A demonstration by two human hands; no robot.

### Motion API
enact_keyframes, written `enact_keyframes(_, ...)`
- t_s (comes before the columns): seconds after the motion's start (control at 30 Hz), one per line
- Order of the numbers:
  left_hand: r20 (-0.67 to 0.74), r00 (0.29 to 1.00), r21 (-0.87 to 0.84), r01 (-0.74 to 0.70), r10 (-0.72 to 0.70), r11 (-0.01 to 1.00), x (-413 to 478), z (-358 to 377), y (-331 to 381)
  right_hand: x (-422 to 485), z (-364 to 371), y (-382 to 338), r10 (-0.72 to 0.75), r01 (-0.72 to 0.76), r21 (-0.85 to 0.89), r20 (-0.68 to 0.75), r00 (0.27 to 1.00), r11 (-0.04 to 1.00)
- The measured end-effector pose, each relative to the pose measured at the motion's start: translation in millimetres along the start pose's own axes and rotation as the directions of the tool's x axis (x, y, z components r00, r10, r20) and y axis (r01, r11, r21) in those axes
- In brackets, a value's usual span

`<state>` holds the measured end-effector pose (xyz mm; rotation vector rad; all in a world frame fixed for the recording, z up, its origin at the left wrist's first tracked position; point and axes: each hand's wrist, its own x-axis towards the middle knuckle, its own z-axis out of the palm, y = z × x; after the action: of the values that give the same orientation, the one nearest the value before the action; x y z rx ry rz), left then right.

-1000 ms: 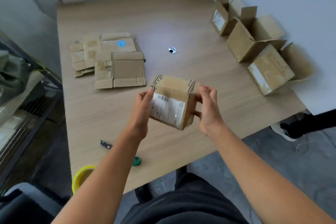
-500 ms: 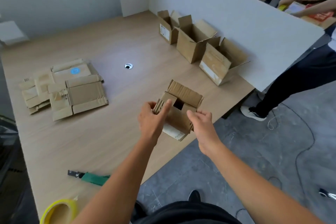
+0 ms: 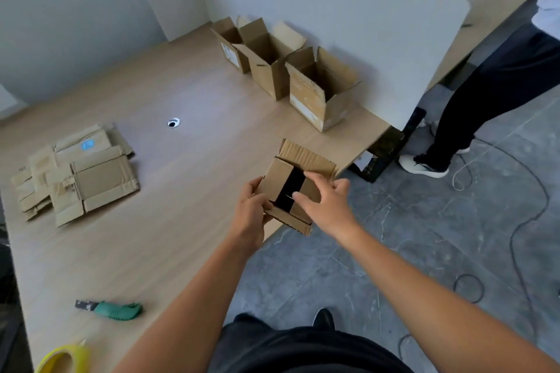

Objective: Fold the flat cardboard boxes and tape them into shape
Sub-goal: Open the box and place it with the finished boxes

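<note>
A small cardboard box is held in the air over the table's right edge, its open end turned up toward me. Two inner flaps are folded in with a dark gap between them, and one corrugated flap stands up on the far side. My left hand grips the box's left side. My right hand presses the right inner flap down with its fingers. A stack of flat cardboard boxes lies on the table at the left. A yellow tape roll sits at the near left corner.
Three assembled open boxes stand in a row along a white divider panel at the back right. A green utility knife lies near the front edge. Another person stands at the right, and cables trail on the grey floor.
The box has turned from showing its labelled side to open end up, and moved toward the table's right edge. The inner flaps have come down. My view has swung right.
</note>
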<state>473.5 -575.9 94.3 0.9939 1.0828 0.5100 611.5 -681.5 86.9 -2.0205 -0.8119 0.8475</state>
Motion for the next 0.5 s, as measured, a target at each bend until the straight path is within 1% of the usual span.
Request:
enact_keyframes(0.07,0.064,0.998,0.006,-0.018,0.017,1.000,-4.8,4.6,-3.1,6.9,-3.4,7.0,0.025,-0.026,-0.037,-0.038,0.999,0.999)
enact_keyframes(0.13,0.128,0.991,0.037,-0.051,0.046,0.998,-7.6,6.2,-4.4,13.7,-4.7,12.5,0.045,-0.047,-0.033,-0.070,0.997,0.998)
enact_keyframes(0.2,0.167,0.984,0.114,-0.086,0.066,0.990,-6.7,8.1,-5.5,19.1,-4.0,17.1,0.058,-0.061,-0.028,-0.099,0.993,0.998)
enact_keyframes(0.27,0.158,0.983,0.233,-0.132,0.096,0.963,-2.0,10.5,-7.0,21.5,-3.2,22.3,0.041,-0.041,-0.001,-0.106,0.994,0.999)
enact_keyframes(0.37,0.078,0.980,0.475,-0.196,0.181,0.858,16.2,12.9,-4.6,25.6,-10.4,34.3,0.010,-0.002,0.103,-0.072,0.997,0.995)
enact_keyframes(0.4,0.072,0.975,0.523,-0.215,0.209,0.825,23.7,12.8,-2.7,27.3,-15.2,38.1,0.018,-0.010,0.139,-0.058,0.998,0.990)
enact_keyframes(0.5,0.143,0.953,0.596,-0.299,0.269,0.745,42.3,15.7,1.4,35.3,-29.1,47.1,0.035,-0.024,0.206,-0.049,0.998,0.978)
